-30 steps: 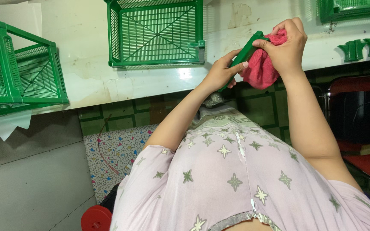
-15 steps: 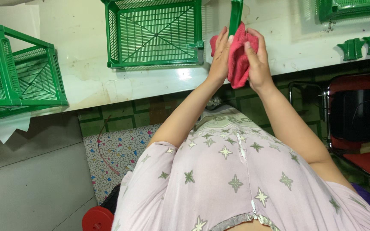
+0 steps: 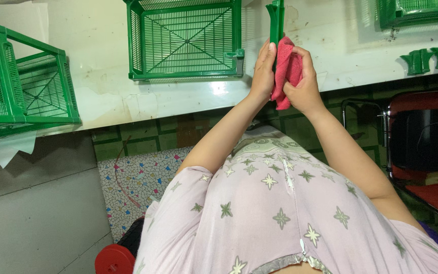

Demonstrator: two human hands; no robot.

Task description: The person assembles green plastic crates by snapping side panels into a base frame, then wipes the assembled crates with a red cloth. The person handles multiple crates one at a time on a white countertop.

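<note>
While both forearms reach forward over the near edge of the bench [image 3: 102, 101], the two hands meet palm to palm around a red cloth [image 3: 286, 71] and a narrow green plastic piece [image 3: 276, 20]. The left hand [image 3: 263, 68] stands upright with fingers straight and pressed flat against the cloth's left side. The right hand [image 3: 302, 81] curls shut on the cloth from the right, so its grip is closed around the folds. The green piece rises upright out of the cloth above the fingertips. A green crate [image 3: 186, 40] lies just left of the hands; another crate [image 3: 21, 86] sits at the bench's left end.
</note>
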